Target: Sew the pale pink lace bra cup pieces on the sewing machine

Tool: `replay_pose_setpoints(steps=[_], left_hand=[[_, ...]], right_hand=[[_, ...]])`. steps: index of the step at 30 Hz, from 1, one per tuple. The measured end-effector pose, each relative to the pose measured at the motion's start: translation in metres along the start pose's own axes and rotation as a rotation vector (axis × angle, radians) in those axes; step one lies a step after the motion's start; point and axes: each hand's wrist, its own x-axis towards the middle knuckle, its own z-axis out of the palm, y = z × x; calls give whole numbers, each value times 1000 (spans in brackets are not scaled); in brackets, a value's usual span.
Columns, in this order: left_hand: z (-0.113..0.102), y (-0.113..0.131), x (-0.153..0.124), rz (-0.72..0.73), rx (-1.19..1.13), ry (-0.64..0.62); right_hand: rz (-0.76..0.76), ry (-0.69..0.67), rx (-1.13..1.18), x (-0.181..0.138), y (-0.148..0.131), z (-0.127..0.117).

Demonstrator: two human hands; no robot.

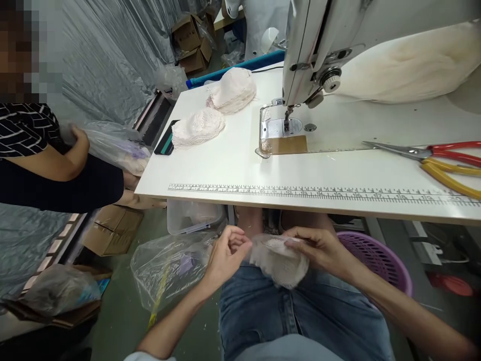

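Note:
Over my lap, below the table's front edge, a pale lace bra cup hangs from my right hand. The thumb and fingers of that hand pinch its upper right edge. My left hand is at the cup's left edge, fingers curled and thumb and forefinger closed together. Whether the left fingertips grip the edge or a thread is too small to tell. Up on the table, a stack of similar cups lies partly on a dark flat object, and another stack sits behind it.
A sewing machine stands on the white table, which has a printed ruler along its front. Red and yellow handled scissors lie at right. Below are a purple basket and a clear plastic bag. Another person stands at left.

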Motion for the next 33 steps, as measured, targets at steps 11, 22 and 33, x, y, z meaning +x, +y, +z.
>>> replay_pose_setpoints(steps=[11,22,33], left_hand=[[16,18,7,-60,135,-443],[13,16,11,-182,28,-556],[19,16,17,-215,93,-536]], right_hand=[[200,-196,274,-21,-2,-5],[295,-255,487,-20,8,-3],[255,-247,446,-26,13,-6]])
